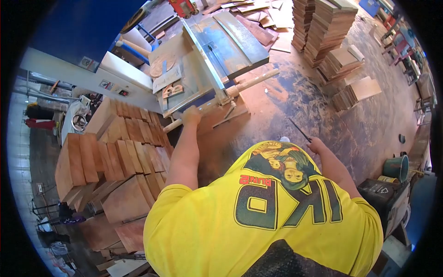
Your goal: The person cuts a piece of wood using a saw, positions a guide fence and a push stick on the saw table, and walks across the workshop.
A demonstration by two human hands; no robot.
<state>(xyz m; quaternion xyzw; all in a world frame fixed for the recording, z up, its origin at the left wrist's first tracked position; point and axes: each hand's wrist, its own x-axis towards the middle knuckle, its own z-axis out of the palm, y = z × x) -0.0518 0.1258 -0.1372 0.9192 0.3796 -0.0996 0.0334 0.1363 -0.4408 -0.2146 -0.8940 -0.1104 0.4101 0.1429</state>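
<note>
At three o'clock, right hand [315,145] pinches rod [300,129] by near end, best hold; likely light, stiff. Left hand [191,116], ten o'clock, on rail [258,80]; can't tell finger state.

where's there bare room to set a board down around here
The floor between the machine table and the low board stacks looks open, bar a small white scrap; so does the floor between the right hand and the green bucket. It's crowded beside the left hand, with piled boards.
</note>
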